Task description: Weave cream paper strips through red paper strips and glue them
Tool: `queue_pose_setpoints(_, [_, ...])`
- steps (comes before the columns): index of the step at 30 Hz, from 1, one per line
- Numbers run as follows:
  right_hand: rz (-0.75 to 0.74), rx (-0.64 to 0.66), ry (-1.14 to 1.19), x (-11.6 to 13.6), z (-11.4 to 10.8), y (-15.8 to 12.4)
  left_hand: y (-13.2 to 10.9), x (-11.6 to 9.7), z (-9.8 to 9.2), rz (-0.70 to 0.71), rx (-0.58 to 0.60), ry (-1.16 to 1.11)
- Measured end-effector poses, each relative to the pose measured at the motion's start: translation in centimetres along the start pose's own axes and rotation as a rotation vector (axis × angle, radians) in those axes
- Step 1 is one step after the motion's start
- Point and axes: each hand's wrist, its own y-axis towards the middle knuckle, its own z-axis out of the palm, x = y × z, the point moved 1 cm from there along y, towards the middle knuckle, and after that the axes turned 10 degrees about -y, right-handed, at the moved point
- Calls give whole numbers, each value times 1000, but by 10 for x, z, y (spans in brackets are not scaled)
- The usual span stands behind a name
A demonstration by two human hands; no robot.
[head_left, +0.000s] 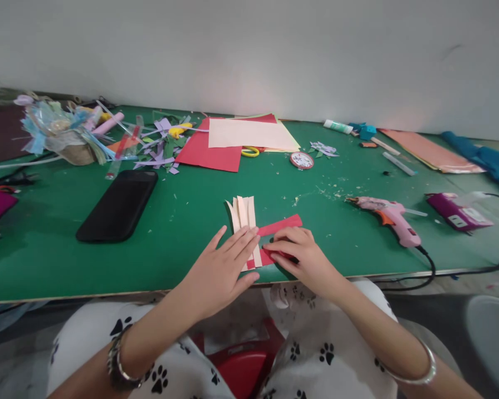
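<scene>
Near the table's front edge lie several cream paper strips point(244, 208), side by side and upright in view. Red paper strips point(280, 224) cross them and stick out to the right. My left hand point(222, 266) rests flat on the cream strips, its fingers stretched and spread. My right hand point(305, 255) is at the lower red strip, fingers bent and pinched together on it. The fingers partly hide where the red and cream strips cross.
A black phone point(118, 206) lies to the left. A pink glue gun point(388, 217) with its cord and a purple box point(457, 211) are at the right. Behind are red paper point(212, 158), yellow-handled scissors point(250, 151), paper scraps point(162, 147) and a glue stick point(337, 127).
</scene>
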Motion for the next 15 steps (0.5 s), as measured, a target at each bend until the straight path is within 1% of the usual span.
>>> queue_pose_setpoints(3, [7, 27, 20, 0, -1, 1, 2, 1, 1, -36, -22, 6])
queue_pose_setpoints(8, [35, 27, 28, 1, -2, 0, 3, 0, 0, -69, 18, 0])
queue_pose_setpoints(11, [22, 37, 46, 1, -2, -1, 2, -1, 1, -91, -2, 20])
queue_pose_setpoints(15, [64, 24, 12, 1, -2, -2, 1, -3, 3, -96, -26, 37])
